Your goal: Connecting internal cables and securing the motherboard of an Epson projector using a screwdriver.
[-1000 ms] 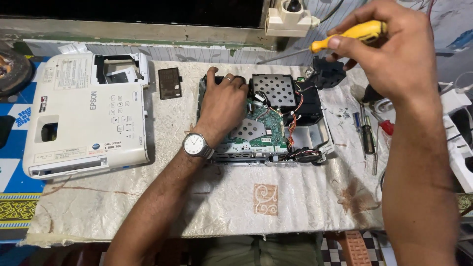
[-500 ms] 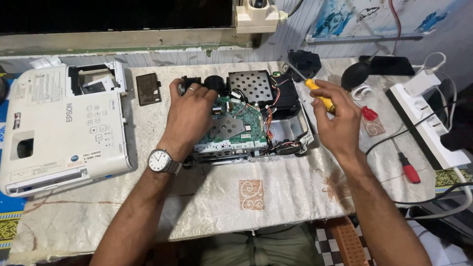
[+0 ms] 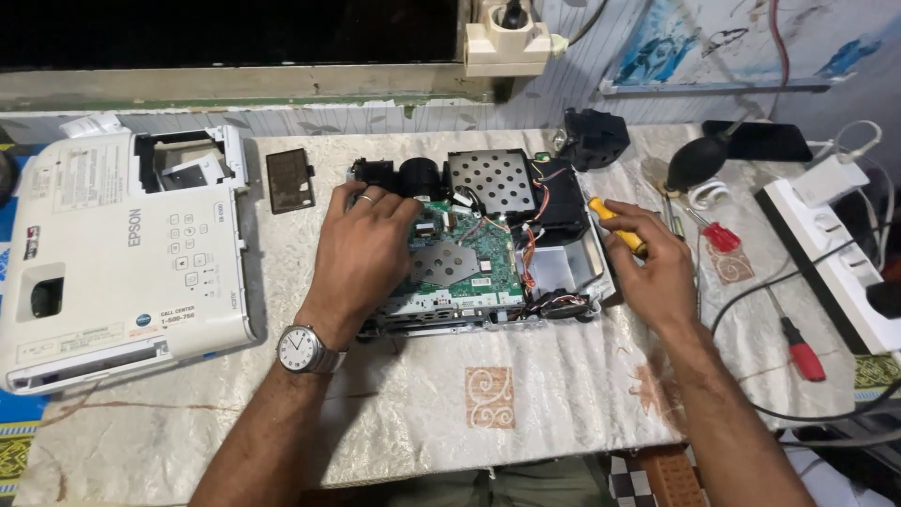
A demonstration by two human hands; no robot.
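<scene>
An opened projector chassis (image 3: 488,272) lies mid-table, showing its green circuit board (image 3: 483,258), a perforated metal plate (image 3: 496,180) and a black lens (image 3: 418,176). My left hand (image 3: 361,253), with a wristwatch and a ring, rests flat on the chassis's left side. My right hand (image 3: 652,263) grips a yellow-handled screwdriver (image 3: 615,223) at the chassis's right edge, its tip hidden near the white housing.
The white projector top cover (image 3: 113,263) lies at the left, a small dark panel (image 3: 289,180) beside it. A black part (image 3: 596,136), a rubber air blower (image 3: 699,160), two red-handled screwdrivers (image 3: 802,347), a white power strip (image 3: 835,253) and cables crowd the right.
My right hand came down from above the table to the chassis's right edge with the screwdriver. My left hand stayed on the chassis. The camera view shifted.
</scene>
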